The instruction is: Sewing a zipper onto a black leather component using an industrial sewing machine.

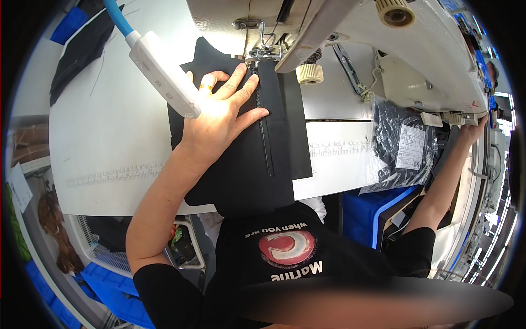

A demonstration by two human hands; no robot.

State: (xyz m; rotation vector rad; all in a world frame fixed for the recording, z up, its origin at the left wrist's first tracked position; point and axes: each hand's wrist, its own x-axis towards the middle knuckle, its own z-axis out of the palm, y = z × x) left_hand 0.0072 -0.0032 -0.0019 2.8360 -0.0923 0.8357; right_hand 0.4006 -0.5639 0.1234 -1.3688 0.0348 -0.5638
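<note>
My left hand (211, 123), with a gold ring on one finger, lies spread on a black fabric piece (235, 186). A dark zipper (264, 142) runs lengthwise along the fabric; my fingertips rest beside its upper end and my thumb reaches over it. That end of the zipper is at the presser foot (262, 54) of a white sewing machine (416, 33). Far to the right, my right hand (474, 131) reaches up to the end of the machine, next to its handwheel side. Its fingers are mostly hidden there.
A white lamp head (164, 74) on a blue neck hangs over my left hand. Another black fabric piece (82, 52) lies at the table's far left. A clear plastic bag (405, 145) with a white label sits right of the fabric, above a blue bin (364, 216).
</note>
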